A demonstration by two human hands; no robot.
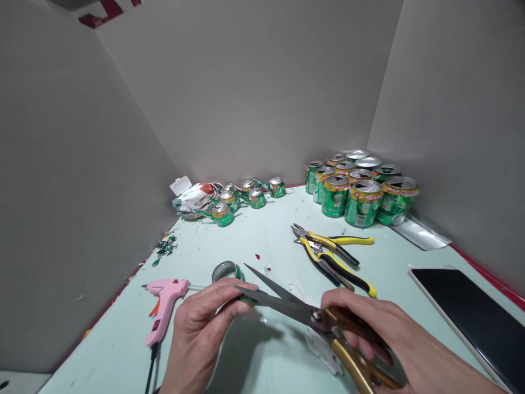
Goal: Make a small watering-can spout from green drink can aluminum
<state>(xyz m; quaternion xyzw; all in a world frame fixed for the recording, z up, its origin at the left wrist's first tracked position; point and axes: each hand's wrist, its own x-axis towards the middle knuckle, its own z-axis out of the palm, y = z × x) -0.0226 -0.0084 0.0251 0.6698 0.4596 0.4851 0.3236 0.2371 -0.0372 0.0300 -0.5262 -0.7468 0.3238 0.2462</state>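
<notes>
My right hand (pixel 369 328) is closed round the gold handles of a pair of scissors (pixel 299 312). The blades are spread apart and point left, their tips near my left fingers. My left hand (pixel 209 323) pinches a small green piece (pixel 249 299), mostly hidden by the fingers and the lower blade. Just beyond the left hand, a cut can piece (pixel 225 270) with a round silvery opening shows on the table. A pink glue gun (pixel 163 309) lies left of my left hand.
Pliers with yellow and black handles (pixel 328 251) lie ahead of the right hand. Green cans (pixel 365 202) stand at the back right, small cut cans (pixel 257 198) at the back left beside a wipes pack (pixel 199 198). A dark tablet (pixel 471 312) lies at the right. Scraps (pixel 166 246) lie left.
</notes>
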